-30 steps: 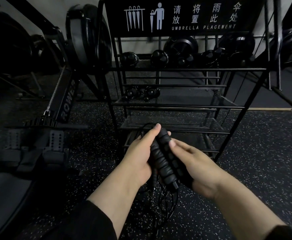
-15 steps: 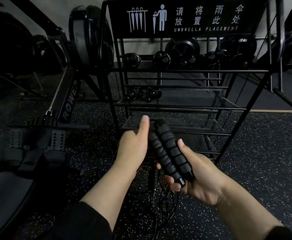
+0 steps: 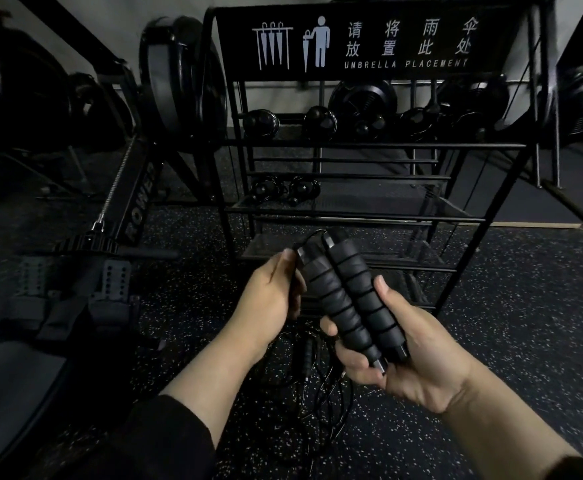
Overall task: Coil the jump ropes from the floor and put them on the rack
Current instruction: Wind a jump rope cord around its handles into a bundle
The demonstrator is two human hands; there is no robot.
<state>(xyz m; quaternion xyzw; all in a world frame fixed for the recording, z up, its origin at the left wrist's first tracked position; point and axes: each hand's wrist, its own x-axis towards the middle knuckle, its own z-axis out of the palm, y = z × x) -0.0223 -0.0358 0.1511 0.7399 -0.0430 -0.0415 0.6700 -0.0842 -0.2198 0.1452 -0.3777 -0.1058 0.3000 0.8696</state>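
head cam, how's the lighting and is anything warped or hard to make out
Head view: dim overall, the two hands the brightest things, right hand gripping the ribbed handles; the rack posts lean outward from wide-angle distortion; the black cords nearly vanish against the speckled floor.

My right hand (image 3: 418, 355) grips two handles (image 3: 352, 306), thumb up along them. My left hand (image 3: 269, 299) curls fingers at their upper end. Both forearms reach forward, dark sleeves.
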